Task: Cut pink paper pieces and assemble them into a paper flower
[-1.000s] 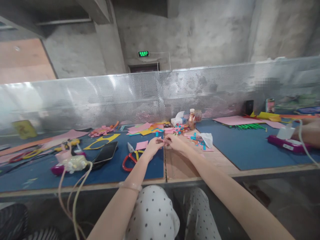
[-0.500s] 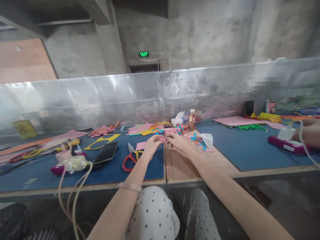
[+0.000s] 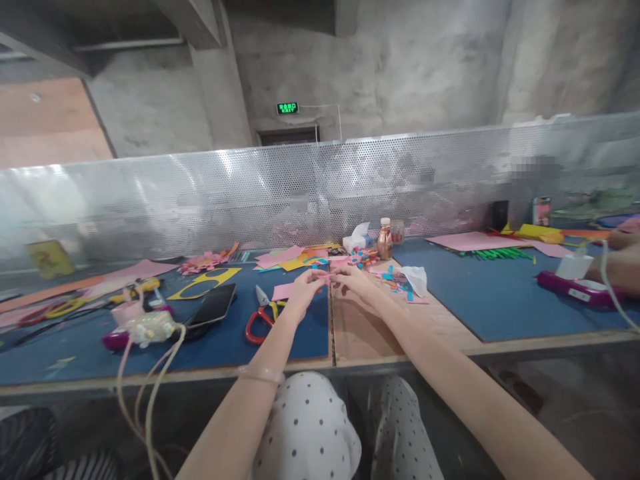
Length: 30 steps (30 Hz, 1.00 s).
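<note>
Between my fingertips is a small pink piece (image 3: 327, 279), pinched from both sides above the table; it looks like the pink paper or foam nearby, but its exact shape is too small to tell. My left hand (image 3: 306, 291) is closed on its left side, and my right hand (image 3: 354, 283) closes on it from the right. Red-handled scissors (image 3: 260, 323) lie just left of my left wrist, beside a pink sheet (image 3: 283, 291). Pink and blue scraps (image 3: 397, 283) and a crumpled white tissue (image 3: 415, 280) are right of my right hand.
A phone (image 3: 213, 305), a yellow sheet with round holes (image 3: 206, 283) and a purple device with cables (image 3: 145, 329) lie to the left. Behind my hands stand a bottle (image 3: 385, 240) and a tissue pack (image 3: 358, 238). Another person's hand (image 3: 617, 270) is at far right, near a purple device (image 3: 577, 292).
My hands stay in nearly the same place, still pinching the pink piece, with only slight finger shifts. At far right, the other person's hands have moved a little.
</note>
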### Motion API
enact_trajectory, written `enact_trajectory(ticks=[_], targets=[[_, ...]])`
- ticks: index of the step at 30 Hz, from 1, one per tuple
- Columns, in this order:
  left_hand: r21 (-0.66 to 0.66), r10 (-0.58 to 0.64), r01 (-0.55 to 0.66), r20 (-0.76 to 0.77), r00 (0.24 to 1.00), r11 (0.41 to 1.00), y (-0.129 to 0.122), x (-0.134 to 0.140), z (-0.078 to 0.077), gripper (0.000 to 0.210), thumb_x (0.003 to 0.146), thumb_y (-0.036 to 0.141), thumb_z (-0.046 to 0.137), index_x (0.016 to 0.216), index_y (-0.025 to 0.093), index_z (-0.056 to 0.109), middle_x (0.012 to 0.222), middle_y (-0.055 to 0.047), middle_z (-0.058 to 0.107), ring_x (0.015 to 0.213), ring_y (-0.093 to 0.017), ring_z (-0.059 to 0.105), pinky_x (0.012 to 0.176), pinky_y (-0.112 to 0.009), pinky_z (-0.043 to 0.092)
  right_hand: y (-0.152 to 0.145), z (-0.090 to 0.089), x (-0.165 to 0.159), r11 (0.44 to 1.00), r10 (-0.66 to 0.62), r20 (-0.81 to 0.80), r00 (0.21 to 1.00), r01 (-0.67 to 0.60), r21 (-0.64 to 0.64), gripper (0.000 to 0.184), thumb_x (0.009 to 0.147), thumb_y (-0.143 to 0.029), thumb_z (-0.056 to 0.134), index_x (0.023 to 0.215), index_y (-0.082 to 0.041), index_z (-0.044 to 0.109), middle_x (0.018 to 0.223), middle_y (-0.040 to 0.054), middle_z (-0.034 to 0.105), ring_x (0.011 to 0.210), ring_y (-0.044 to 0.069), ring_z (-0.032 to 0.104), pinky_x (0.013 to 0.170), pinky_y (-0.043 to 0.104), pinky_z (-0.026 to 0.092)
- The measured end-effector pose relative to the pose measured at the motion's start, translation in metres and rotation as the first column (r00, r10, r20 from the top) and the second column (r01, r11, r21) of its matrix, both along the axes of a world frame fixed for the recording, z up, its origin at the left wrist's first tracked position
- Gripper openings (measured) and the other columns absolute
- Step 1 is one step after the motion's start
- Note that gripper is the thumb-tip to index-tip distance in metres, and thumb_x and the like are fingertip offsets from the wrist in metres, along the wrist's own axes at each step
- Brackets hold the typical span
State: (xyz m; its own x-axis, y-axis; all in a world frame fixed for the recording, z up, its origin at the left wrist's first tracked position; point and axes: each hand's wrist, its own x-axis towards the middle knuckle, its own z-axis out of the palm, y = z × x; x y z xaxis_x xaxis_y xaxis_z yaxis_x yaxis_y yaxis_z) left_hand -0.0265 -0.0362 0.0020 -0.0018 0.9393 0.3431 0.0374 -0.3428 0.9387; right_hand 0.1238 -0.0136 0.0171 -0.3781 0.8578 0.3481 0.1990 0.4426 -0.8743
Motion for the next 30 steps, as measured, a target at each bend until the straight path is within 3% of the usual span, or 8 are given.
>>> enact_trajectory(ticks=[13,30], targets=[[-0.046,-0.018,0.020,0.032,0.999,0.999,0.001,0.001,0.000,0.020,0.063,0.028,0.062,0.080,0.018,0.061,0.081,-0.004,0.065,0.080,-0.017,0.060,0.067,-0.027,0.045,0.006,-0.005,0.002,0.999,0.012,-0.015,1.000,-0.012,0.043,0.011,0.072,-0.024,0.054,0.071,-0.015,0.060,0.064,0.0004,0.055,0.057,0.008,0.052,0.041,0.015,0.040],[-0.049,-0.019,0.021,0.043,0.999,0.999,-0.001,0.002,0.002,0.025,0.059,0.033,0.064,0.079,0.019,0.062,0.079,-0.003,0.065,0.079,-0.018,0.059,0.069,-0.029,0.045,-0.008,0.005,0.003,0.999,0.013,-0.070,0.997,-0.016,-0.040,0.010,0.072,-0.022,0.055,0.067,-0.014,0.060,0.064,0.0013,0.059,0.055,0.007,0.052,0.043,0.015,0.039]])
